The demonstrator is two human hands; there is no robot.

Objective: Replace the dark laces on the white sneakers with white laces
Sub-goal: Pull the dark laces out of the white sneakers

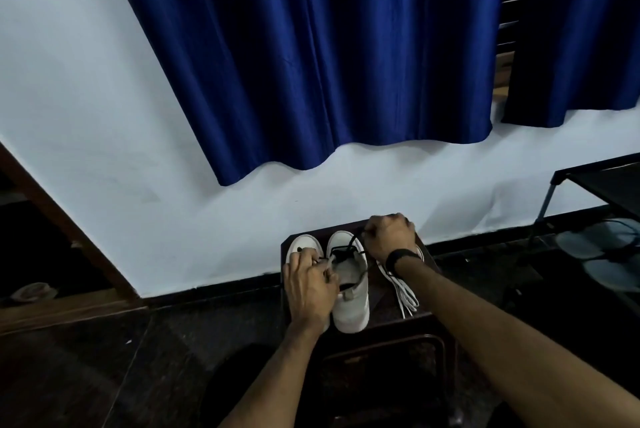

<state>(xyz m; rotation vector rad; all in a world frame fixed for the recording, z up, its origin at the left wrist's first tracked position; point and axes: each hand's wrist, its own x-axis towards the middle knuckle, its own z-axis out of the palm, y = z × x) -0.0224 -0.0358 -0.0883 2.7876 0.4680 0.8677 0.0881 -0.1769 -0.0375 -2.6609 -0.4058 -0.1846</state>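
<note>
Currently both white sneakers [349, 289] sit side by side on the dark table [391, 306] near the wall. Your right hand [389, 235] is fisted around the dark lace [349, 245], pulled taut off the right shoe. Your left hand [308, 285] pinches a lace by the tongue. White laces [403, 292] lie right of the shoes.

Glossy blue cloth curtain [304, 56] at upper centre; matt painted wall [86, 108]; matt white sneakers [349, 285] below on a dark, smooth stool [429, 320].
</note>
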